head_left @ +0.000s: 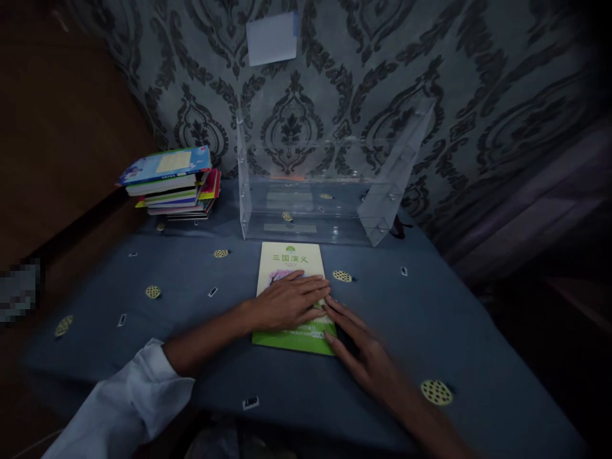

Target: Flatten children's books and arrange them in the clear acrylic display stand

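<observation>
A book [291,341] with a cream and green cover lies flat on the blue patterned cloth, its top edge close to the front of a clear acrylic rack [306,191]. My left hand [290,301] rests flat across the middle of the cover, fingers stretched to the right, and hides part of the picture. At the book's right edge is my right hand [356,341], its fingers extended and slightly apart, the tips touching the cover's edge near my left fingertips. Neither hand is wrapped round anything.
A stack of books [169,185] stands at the back left of the cloth-covered table [191,331]. A small dark object [400,228] lies by the rack's right foot. Behind is a patterned wall with a white card [272,39] on it.
</observation>
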Motion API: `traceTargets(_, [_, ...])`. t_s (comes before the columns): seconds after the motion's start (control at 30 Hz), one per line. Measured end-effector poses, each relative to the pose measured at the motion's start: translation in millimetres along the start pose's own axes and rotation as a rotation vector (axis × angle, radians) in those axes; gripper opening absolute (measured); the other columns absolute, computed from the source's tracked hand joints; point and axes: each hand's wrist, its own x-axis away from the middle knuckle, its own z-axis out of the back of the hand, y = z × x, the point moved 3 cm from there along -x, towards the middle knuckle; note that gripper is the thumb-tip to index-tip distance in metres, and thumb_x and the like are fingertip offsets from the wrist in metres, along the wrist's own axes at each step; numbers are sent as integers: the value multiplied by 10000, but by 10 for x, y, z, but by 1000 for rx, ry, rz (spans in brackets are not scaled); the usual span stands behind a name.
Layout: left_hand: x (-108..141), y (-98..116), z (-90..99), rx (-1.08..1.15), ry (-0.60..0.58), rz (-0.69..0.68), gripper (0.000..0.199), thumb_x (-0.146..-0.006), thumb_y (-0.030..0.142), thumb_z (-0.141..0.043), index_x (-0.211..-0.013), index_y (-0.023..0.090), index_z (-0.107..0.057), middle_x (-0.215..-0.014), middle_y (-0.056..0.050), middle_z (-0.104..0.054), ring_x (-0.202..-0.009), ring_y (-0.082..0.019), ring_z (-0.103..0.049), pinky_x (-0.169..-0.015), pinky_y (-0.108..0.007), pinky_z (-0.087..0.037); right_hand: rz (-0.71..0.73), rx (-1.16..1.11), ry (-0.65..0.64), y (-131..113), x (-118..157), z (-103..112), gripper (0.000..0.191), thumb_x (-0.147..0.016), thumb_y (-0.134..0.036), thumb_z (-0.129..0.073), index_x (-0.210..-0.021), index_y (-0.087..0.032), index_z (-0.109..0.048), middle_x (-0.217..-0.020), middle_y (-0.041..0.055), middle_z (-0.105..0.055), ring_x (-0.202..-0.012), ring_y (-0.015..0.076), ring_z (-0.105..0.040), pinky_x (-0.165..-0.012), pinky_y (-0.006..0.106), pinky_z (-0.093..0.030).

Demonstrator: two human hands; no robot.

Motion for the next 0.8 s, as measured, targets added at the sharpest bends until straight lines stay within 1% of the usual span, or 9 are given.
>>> traceTargets(0.27, [-47, -29, -4, -35, 8, -2, 480, -1070, 440, -360, -1469, 194, -459, -1564, -75, -448, -1464, -183, -397, -1225, -385, -262, 1, 11, 0, -6, -6, 5, 442, -973, -261, -551, -1413, -241, -579, -1457, 98, -575, -1322, 266, -573, -1105, 458, -498])
traceTargets(0.47, [-88, -65, 9, -39, -1, -14, 473, -1070, 421, -379, -1464, 172, -461, -1559, -68, -457, -1459, -168, -402, -1221, -374, -269, -13, 10, -18, -6, -6, 16, 471, -974, -268, -550, -1445, -260, -545, -1470, 97, -562, -1327, 272, -567, -1098, 477, -501])
traceTargets(0.67, [-143, -134, 13, -49, 13, -25, 466, -1074, 412, -370, -1474, 186, -449, -1564, -71, -446, -1465, -165, -393, -1220, -379, -265, -10, 16, -28, -14, -4, 25, 486, -982, -260, -543, -1467, -255, -516, -1470, 97, -565, -1339, 265, -556, -1119, 470, -482])
traceTargets(0.8, [-209, -215, 47, -64, 34, -28, 454, -1082, 406, -334, -1463, 193, -461, -1559, -72, -455, -1466, -163, -391, -1212, -375, -274, -9, 18, -17, -33, -9, 30, 474, -983, -263, -546, -1457, -254, -529, -1453, 102, -581, -1319, 262, -577, -1106, 468, -497])
